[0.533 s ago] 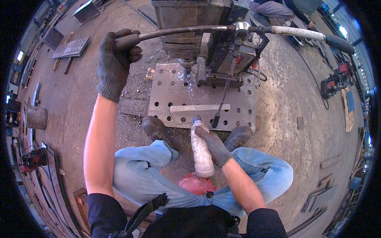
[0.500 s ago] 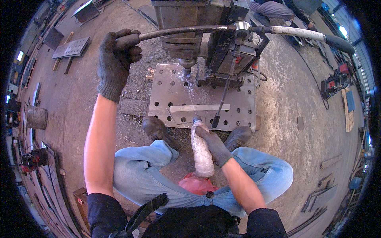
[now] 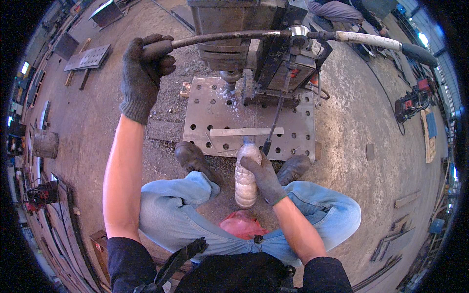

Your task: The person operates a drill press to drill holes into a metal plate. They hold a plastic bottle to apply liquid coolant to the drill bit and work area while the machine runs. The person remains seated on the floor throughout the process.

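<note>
In a dark grey glove, my left hand [image 3: 144, 63] is closed round the grip of a long metal feed handle [image 3: 215, 37] on a magnetic drill press [image 3: 220, 39]. My gloved right hand [image 3: 266, 178] is wrapped round a ribbed plastic squeeze bottle [image 3: 245, 180] with whitish contents, tilted so its cap points away from me. Beyond the cap lies a steel plate [image 3: 200, 111] with rows of round holes. The drill's chuck end [image 3: 231, 78] stands over it, with white liquid splashes around. A flat metal strip [image 3: 234, 132] rests across the plate.
The handle's other arm [image 3: 366, 40] reaches right, and a thinner one [image 3: 276, 117] slants down near the bottle. My boots [image 3: 195, 158] flank the plate's near edge. A red bag-like thing [image 3: 242, 225] lies between my legs. Another person [image 3: 337, 12] is at the far right.
My right hand has shifted the bottle slightly forward and turned it more upright in the picture. The thin stream from its cap no longer shows. My left hand has hardly moved.
</note>
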### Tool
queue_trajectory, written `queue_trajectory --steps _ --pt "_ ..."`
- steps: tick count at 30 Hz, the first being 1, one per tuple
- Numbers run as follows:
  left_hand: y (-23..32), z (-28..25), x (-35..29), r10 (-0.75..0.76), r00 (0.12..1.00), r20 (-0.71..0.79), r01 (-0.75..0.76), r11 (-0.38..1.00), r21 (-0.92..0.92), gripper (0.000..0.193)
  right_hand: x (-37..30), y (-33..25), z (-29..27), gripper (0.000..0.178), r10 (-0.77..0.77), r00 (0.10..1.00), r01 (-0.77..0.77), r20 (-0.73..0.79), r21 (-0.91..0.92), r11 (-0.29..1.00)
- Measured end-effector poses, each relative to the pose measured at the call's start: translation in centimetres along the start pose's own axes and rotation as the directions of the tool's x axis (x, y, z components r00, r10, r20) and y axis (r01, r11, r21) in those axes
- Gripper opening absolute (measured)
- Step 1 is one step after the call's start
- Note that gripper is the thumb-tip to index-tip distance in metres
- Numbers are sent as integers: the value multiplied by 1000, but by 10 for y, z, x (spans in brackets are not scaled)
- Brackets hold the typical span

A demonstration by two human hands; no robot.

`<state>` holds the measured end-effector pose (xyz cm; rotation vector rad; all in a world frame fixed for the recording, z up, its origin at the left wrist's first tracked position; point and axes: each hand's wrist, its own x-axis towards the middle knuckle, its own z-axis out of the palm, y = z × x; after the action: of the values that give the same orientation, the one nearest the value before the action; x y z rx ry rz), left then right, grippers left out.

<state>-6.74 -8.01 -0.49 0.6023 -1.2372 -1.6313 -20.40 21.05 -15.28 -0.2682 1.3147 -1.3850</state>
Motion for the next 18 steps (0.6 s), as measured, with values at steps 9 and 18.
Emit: queue_trajectory --steps 9,18 --pt "-3 -8 4 -10 1000 12 10 1000 9 51 4 2 -5 47 230 972 -224 -47 106 969" --pt "0 -5 2 -9 1000 -10 9 999 38 50 5 6 -8 52 206 979 -206 14 85 975"
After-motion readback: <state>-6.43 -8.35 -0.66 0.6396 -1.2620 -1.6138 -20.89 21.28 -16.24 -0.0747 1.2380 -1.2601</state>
